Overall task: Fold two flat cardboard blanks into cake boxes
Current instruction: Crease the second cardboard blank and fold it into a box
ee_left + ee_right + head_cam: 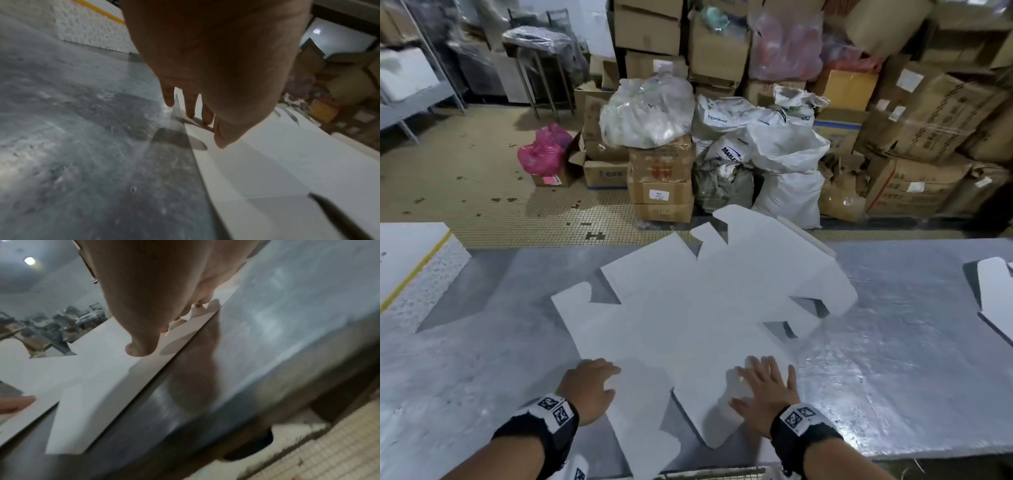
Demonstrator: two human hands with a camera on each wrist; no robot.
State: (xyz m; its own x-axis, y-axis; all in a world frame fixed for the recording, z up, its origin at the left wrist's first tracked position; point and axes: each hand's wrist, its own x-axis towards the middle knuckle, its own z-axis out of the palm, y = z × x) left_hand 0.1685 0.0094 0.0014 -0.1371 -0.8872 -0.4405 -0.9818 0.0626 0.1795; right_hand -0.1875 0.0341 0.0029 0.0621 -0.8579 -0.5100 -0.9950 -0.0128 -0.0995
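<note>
White cardboard blank (pixel 688 318) flat, left hand (pixel 589 387), right hand (pixel 767 387) atop

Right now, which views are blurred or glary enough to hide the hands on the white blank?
Head view: sharp centre, wide-angle bending at the edges, glare on the silvery metal table; both hands readable on the flat white cardboard blank. Left wrist view: left hand dark, table smeared. Right wrist view: heavy motion blur, right hand backlit, soft shadow on the blank.

Cardboard blank (pixel 688 325): white card, matt, smooth. Bench (pixel 893 359): grey metal sheet, scuffed, dull sheen. Floor (pixel 482 192): small beige mosaic tiles, some missing. Stacked boxes (pixel 661 178): brown corrugated cardboard. Sacks (pixel 784 161): white woven plastic.
</note>
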